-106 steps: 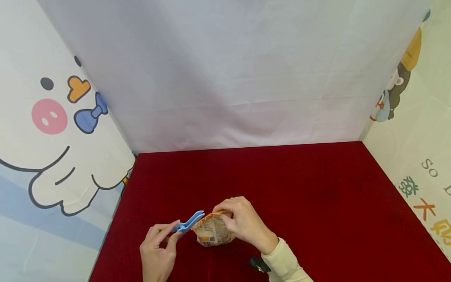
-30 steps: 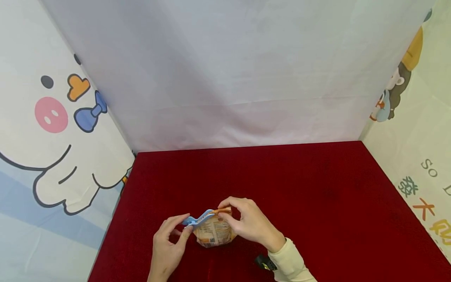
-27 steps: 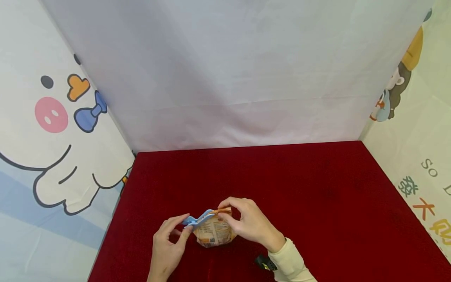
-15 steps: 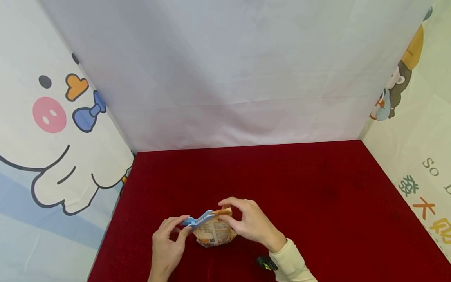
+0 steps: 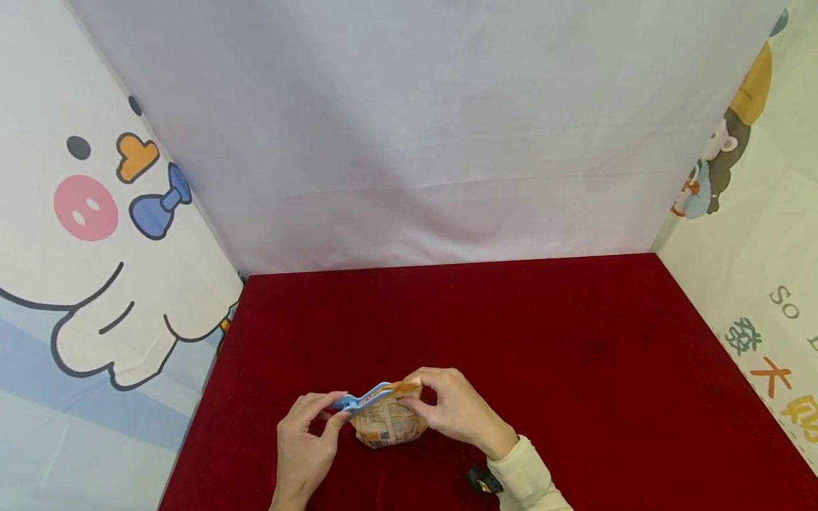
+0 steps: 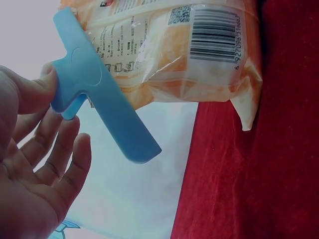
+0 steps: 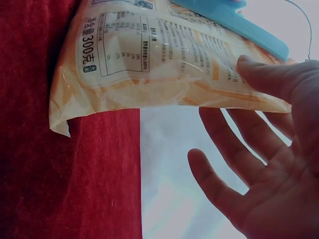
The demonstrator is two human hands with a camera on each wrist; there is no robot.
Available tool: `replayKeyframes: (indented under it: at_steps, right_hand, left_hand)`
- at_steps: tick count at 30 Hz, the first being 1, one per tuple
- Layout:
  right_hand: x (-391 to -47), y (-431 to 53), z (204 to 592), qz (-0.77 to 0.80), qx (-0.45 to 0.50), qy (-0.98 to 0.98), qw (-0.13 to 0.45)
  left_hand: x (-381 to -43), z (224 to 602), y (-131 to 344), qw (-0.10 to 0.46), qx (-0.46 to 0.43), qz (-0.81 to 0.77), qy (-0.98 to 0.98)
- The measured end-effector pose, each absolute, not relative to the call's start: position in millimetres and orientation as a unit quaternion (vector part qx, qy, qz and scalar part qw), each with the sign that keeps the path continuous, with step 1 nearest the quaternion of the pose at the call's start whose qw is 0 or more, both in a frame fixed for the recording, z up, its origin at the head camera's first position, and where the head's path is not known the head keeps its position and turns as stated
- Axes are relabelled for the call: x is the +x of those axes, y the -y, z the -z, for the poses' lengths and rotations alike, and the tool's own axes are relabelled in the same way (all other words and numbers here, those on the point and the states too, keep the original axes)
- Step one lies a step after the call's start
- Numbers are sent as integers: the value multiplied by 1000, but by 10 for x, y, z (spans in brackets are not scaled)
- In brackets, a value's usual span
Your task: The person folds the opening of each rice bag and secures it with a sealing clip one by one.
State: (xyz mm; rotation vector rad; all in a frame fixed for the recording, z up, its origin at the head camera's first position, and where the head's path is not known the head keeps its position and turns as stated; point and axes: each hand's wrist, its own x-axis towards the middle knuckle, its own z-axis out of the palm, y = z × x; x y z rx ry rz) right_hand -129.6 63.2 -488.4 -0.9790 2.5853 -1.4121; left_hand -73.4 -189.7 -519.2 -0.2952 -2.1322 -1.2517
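My left hand (image 5: 305,443) pinches the handles of a light blue bag clip (image 5: 367,399) between thumb and fingers. The clip's long bars lie along the left part of the top edge of an orange and cream food bag (image 5: 386,424), with the orange film showing between them. In the left wrist view the clip (image 6: 99,79) overlaps the bag's printed back (image 6: 164,55), near a barcode. At the right end of that top edge, my right hand (image 5: 456,408) pinches the film, thumb on the near side; its lower fingers are spread in the right wrist view.
The bag is on a dark red cloth-covered table (image 5: 511,319). A white fabric backdrop (image 5: 447,142) rises behind it, with printed cartoon panels on both sides. A small black device (image 5: 483,480) is by the right cuff (image 5: 524,472).
From beside the bag's left end, the left hand has brought the clip rightward over the top edge. The right hand has shifted slightly right, and its fingers have dropped a little lately.
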Motion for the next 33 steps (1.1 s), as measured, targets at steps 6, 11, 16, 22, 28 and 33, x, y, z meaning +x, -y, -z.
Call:
replayKeyframes:
  at_steps: [6,11,16,22,28,33]
  right_hand:
    - [-1289,-632,4893,449,-311,-838,21]
    - [-1289,-631,4884,448,-312,-838,19]
    - [-1288,-629,4886,446,-312,-839,12]
    - [-1290,-635,4909,450,-309,-838,28]
    - [-1270,-689,4986,451,-302,-838,57]
    - [-1267,-699,5014,455,-301,-836,60]
  left_hand:
    - [-748,5192,1890,323,-121,474,810]
    - [-754,5163,1870,320,-123,470,814]
    - [-754,5129,1837,324,-122,464,815]
    - [-739,5114,1831,324,-117,463,817]
    - [-733,5123,1838,320,-117,466,816]
    - [-736,5134,1826,326,-117,475,809]
